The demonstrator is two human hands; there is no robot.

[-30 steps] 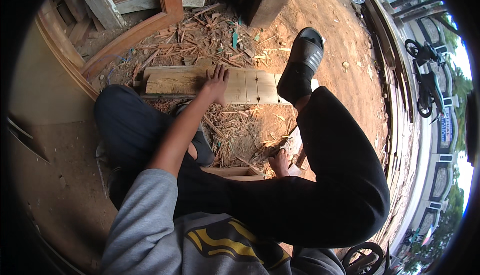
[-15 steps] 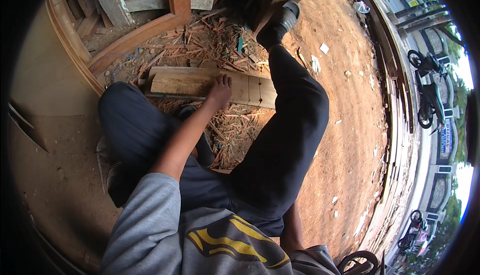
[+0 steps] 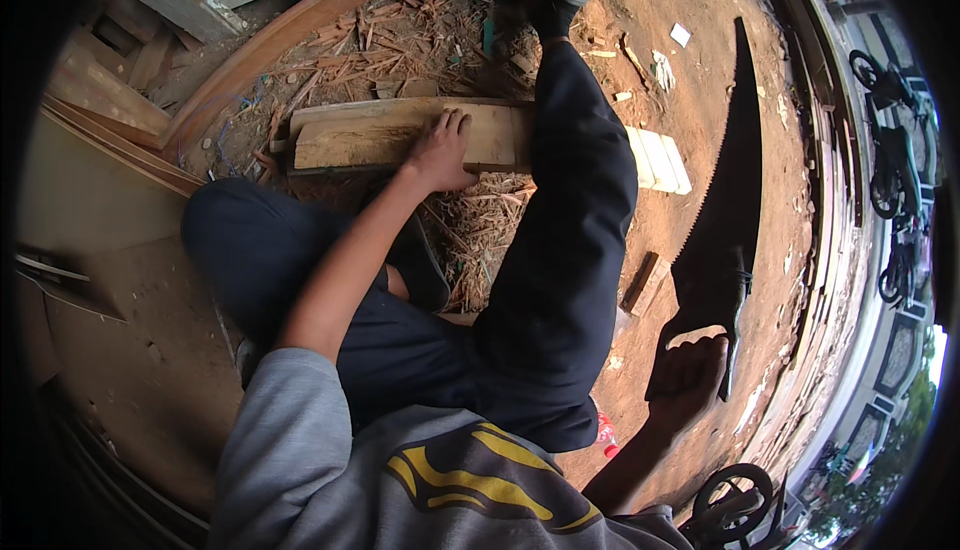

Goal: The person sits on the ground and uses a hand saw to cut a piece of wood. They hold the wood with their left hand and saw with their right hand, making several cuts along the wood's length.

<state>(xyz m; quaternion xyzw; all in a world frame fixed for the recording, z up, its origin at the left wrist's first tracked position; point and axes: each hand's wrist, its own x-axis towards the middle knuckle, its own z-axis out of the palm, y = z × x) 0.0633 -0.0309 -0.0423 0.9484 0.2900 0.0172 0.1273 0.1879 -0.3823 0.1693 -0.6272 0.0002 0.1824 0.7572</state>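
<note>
The left hand [image 3: 445, 152] rests palm down on a pale, flat length of wooden board [image 3: 350, 145], its fingers slightly bent and lying close together across the upper face, its thumb reaching to the near edge. The board lies crosswise on the ground in front of the person, its left part rough and brownish on top, with dark lines running across its right end. Between the two parts, the right leg in black trousers [image 3: 585, 190] crosses over it; from this angle it is hard to tell whether the leg actually touches the wood. Out to the right, the right hand [image 3: 688, 370] is closed around the grip of a large handsaw with a dark, tapering, toothed blade [image 3: 725, 170]. The saw points away from the person, tip up the picture, teeth toward the board and well apart from it. Just left of the saw, a small reddish-brown wooden block [image 3: 646, 285] lies on the orange-brown earth [image 3: 650, 220]. Splintery wood shavings [image 3: 480, 240] litter the ground on the near and far sides of the board. A reddish-brown wooden frame [image 3: 265, 60] stands beyond at the upper left, and long stacked planks [image 3: 830, 250] run along the right side.
</note>
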